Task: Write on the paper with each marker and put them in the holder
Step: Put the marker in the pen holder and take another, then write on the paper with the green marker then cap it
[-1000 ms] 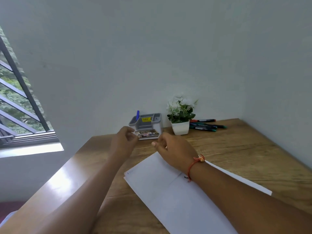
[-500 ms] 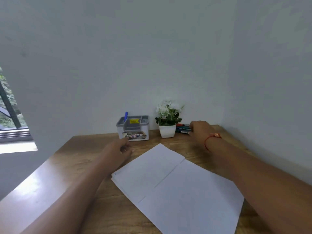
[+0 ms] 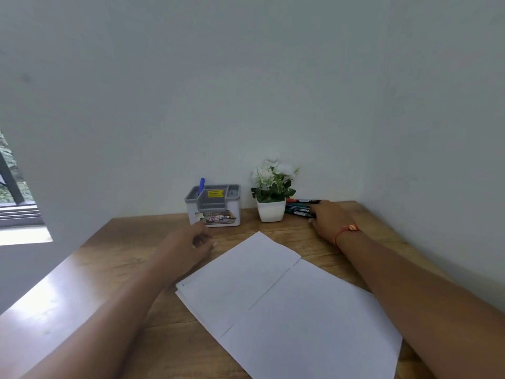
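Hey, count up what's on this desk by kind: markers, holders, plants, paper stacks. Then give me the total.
Markers: 4 showing, a blue marker in the holder, three markers at the right hand
Holder: 1
Potted plant: 1
Paper stack: 1
Total: 7

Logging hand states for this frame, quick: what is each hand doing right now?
Left hand: open, fingers loosely curled, holding nothing.
Right hand: on the markers; whether it grips one cannot be told.
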Action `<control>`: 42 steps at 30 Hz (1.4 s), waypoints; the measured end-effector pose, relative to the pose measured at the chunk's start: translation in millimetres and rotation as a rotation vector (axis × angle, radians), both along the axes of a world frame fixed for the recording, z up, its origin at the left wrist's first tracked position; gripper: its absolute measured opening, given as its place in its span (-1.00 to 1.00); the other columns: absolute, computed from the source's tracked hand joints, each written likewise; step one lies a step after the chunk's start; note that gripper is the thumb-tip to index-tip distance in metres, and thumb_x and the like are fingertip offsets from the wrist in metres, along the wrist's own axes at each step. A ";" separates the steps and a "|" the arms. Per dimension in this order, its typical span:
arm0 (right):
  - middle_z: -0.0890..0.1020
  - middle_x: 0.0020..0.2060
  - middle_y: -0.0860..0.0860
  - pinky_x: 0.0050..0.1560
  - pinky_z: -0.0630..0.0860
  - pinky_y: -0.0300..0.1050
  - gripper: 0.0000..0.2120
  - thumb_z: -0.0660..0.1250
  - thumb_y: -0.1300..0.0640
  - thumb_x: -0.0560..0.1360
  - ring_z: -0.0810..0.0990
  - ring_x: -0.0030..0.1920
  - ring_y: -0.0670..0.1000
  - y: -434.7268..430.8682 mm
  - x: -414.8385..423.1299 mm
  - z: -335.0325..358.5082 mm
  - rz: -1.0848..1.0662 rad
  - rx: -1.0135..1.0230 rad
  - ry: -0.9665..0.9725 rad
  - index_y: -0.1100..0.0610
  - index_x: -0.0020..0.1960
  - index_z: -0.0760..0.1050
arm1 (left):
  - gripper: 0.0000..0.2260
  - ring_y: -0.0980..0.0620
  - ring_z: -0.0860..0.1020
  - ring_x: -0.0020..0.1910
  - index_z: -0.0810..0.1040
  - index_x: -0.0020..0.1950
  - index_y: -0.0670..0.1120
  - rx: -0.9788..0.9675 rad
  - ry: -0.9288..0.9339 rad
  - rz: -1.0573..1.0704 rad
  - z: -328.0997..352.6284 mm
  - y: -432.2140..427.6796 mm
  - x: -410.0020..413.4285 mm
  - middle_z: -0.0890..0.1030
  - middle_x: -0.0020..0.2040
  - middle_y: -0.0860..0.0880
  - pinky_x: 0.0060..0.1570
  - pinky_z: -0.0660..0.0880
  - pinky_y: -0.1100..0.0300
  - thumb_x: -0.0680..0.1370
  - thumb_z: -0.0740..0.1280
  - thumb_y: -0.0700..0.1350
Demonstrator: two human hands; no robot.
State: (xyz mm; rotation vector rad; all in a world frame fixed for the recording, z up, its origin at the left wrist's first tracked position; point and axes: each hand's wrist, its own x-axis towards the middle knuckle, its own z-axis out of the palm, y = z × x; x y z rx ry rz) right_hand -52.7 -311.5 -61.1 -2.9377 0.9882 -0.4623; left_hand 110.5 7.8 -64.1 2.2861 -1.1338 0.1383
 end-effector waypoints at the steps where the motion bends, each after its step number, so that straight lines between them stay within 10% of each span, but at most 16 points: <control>1: 0.56 0.25 0.18 0.18 0.55 0.00 -0.64 0.28 0.02 0.62 0.58 0.20 0.18 -2.0 0.0 -0.8 0.002 -0.004 -0.006 0.12 0.37 0.52 | -0.82 0.14 0.56 -0.02 0.60 0.13 0.07 0.004 0.000 -0.001 0.2 -0.3 -0.6 0.62 -0.03 0.12 0.00 0.55 0.18 0.55 0.38 0.06; 13: 0.60 0.02 0.11 -0.07 0.53 -0.07 -0.79 0.40 0.04 0.51 0.58 -0.03 0.09 10.4 -18.7 33.3 -0.024 -0.009 -0.115 0.12 0.08 0.64 | -0.85 0.15 0.57 -0.05 0.60 0.10 0.07 -0.006 0.028 -0.009 5.3 1.2 -7.6 0.62 -0.06 0.15 -0.02 0.57 0.17 0.55 0.39 0.03; 20: 0.65 -0.23 -0.02 -0.07 0.62 -0.06 -0.96 0.43 0.11 0.49 0.64 -0.14 0.03 47.9 -42.6 67.5 0.135 0.166 -0.538 0.07 -0.10 0.63 | -0.82 0.16 0.55 -0.03 0.56 0.15 0.06 -0.100 0.057 -0.013 13.6 -2.0 -25.7 0.60 -0.06 0.15 -0.05 0.50 0.23 0.56 0.38 0.03; 25: 0.58 -0.37 -0.06 -0.32 0.42 -0.44 -0.85 0.46 0.01 0.53 0.50 -0.40 -0.25 96.1 -40.2 86.3 0.309 0.413 -0.842 0.09 -0.10 0.64 | -0.73 0.12 0.57 -0.02 0.54 0.22 0.07 -0.203 0.114 -0.046 19.1 -4.2 -36.7 0.60 -0.01 0.12 0.05 0.52 0.13 0.54 0.39 0.08; 28: 0.57 -0.44 -0.12 -0.27 0.48 -0.27 -0.84 0.43 0.03 0.56 0.52 -0.41 -0.23 122.6 -28.6 86.5 0.402 0.630 -0.937 0.12 -0.10 0.64 | -0.73 0.13 0.59 0.02 0.54 0.22 0.08 -0.255 0.164 -0.117 21.3 -6.6 -43.3 0.61 0.04 0.13 0.09 0.54 0.12 0.54 0.38 0.07; 38: 0.56 -0.34 0.00 -0.29 0.49 -0.23 -0.81 0.35 0.08 0.61 0.52 -0.31 -0.09 143.7 -13.8 43.2 0.512 1.367 -0.943 0.18 -0.05 0.63 | -0.92 0.04 0.61 -0.23 0.60 -0.12 0.16 -0.261 0.151 -0.198 25.2 -8.0 -48.7 0.66 -0.25 0.08 -0.10 0.57 0.02 0.55 0.41 -0.02; 42: 0.61 -0.30 0.04 -0.23 0.51 -0.18 -0.72 0.41 -0.05 0.57 0.57 -0.27 -0.08 151.9 -15.9 30.0 0.577 1.204 -0.660 0.18 -0.05 0.68 | -0.89 0.04 0.64 -0.17 0.65 0.02 0.00 -0.287 0.182 -0.263 25.5 -9.0 -55.7 0.67 -0.19 0.04 -0.06 0.63 0.02 0.50 0.47 -0.10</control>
